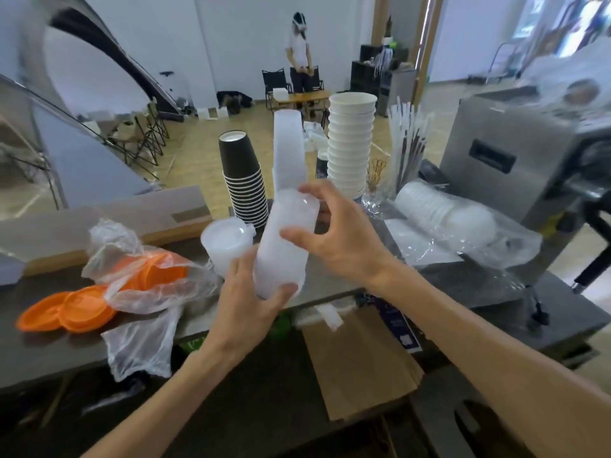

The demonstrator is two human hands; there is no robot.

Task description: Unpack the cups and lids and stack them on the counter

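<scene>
I hold a long stack of translucent white lids (284, 249) tilted above the counter (49, 352). My left hand (251, 305) grips its lower end. My right hand (337, 236) curls round its upper end with thumb and fingertips. Behind it stand a stack of black paper cups (244, 183), a tall stack of clear plastic cups (288, 150) and a stack of white paper cups (350, 143). A short stack of white lids (224, 246) sits beside my left hand. Orange lids (76, 309) lie at the left, partly in a plastic bag (139, 269).
A bagged sleeve of white lids (443, 219) lies at the right beside a steel machine (515, 150). Wrapped straws (410, 143) stand behind it. A cardboard box (99, 219) lies at the back left. Brown paper bags (360, 361) sit under the counter. A person stands far back.
</scene>
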